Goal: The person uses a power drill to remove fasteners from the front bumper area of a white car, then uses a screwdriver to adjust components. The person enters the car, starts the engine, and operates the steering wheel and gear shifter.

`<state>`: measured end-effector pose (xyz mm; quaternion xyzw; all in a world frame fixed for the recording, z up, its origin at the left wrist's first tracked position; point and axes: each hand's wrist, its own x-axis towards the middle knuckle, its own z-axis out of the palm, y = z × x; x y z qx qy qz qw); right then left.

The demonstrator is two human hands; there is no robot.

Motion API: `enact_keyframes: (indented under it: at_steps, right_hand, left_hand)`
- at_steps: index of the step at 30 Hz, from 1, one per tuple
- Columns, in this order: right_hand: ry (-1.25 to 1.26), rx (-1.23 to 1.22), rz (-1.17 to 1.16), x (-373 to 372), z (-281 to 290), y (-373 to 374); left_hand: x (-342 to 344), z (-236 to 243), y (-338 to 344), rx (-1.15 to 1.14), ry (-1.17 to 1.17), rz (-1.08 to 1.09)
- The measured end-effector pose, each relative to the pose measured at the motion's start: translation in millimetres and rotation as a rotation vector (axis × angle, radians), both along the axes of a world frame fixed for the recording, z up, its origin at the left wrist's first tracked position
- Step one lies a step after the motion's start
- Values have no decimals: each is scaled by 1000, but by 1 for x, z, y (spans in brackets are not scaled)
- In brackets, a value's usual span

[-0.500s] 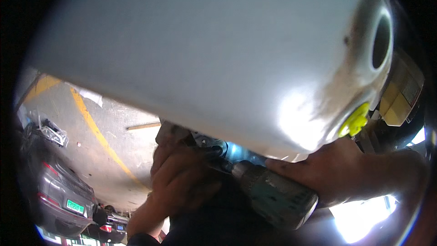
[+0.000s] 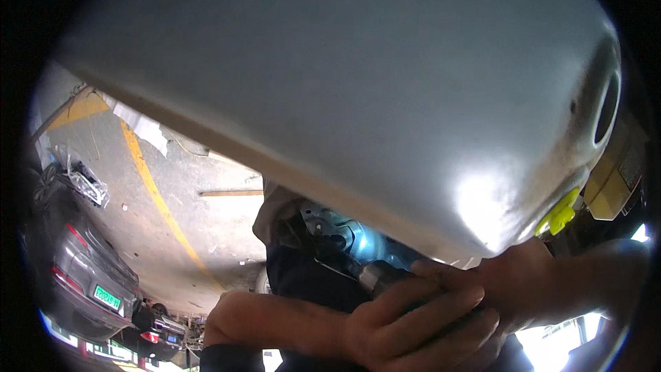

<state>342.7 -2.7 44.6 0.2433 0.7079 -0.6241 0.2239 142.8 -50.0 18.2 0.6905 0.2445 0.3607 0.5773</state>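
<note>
A large silver-grey painted panel [image 2: 344,96], with an oval opening and a yellow-green plastic piece [image 2: 558,210] at its right end, fills the upper view. Beneath its lower edge is a metal bracket [image 2: 323,224] beside a bluish glow. My left hand [image 2: 413,324] is closed over a power tool, apparently a drill [image 2: 375,275], whose metal nose points up-left toward that bracket and whose body is mostly covered. My right hand [image 2: 506,279] is just behind, close under the panel's right edge; its fingers are largely hidden, so its grip is unclear.
At left a grey car [image 2: 79,262] and a darker vehicle [image 2: 151,324] stand on a concrete floor with yellow lines. Plastic-wrapped parts [image 2: 82,179], white sheeting [image 2: 138,120] and a wooden strip [image 2: 231,194] lie there. A yellowish box [image 2: 606,176] is at far right.
My left hand has moved down and right from beside the bracket onto the tool, covering its body. The panel and my right hand appear shifted right and lower in view.
</note>
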Motion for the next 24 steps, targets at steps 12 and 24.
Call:
enact_keyframes:
  at_steps: [12,24]
  right_hand:
    - [-21,-35,-246,8,-8,-3]
    - [-8,-57,-231,13,-6,-10]
  left_hand:
    - [7,-9,-9,4,9,72]
    - [12,-9,-7,6,0,97]
